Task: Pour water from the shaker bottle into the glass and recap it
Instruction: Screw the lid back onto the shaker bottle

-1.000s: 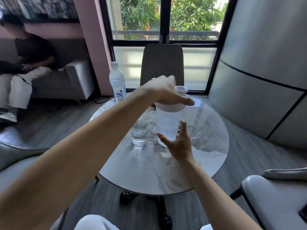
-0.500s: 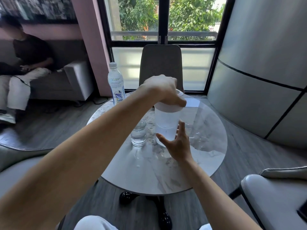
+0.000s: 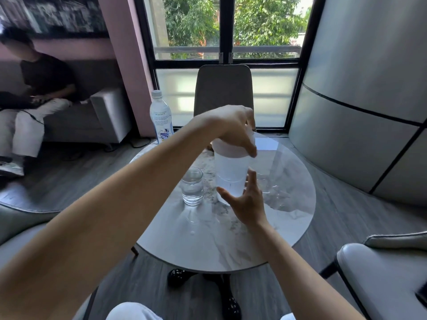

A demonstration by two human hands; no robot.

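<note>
Left hand clamps the lid of the shaker bottle; right hand cups its base.

The shaker bottle stands upright near the middle of the round marble table, with the glass of water just beside it on the left. Left fingers curl down over the lid's rim. Right fingers are spread wide around the lower wall; whether they touch cannot be told. Bare tabletop lies open toward the near edge and to the right. A plastic water bottle stands at the far left edge, its label print too small to read. A chair faces the window; a seated person occupies a sofa.
</note>
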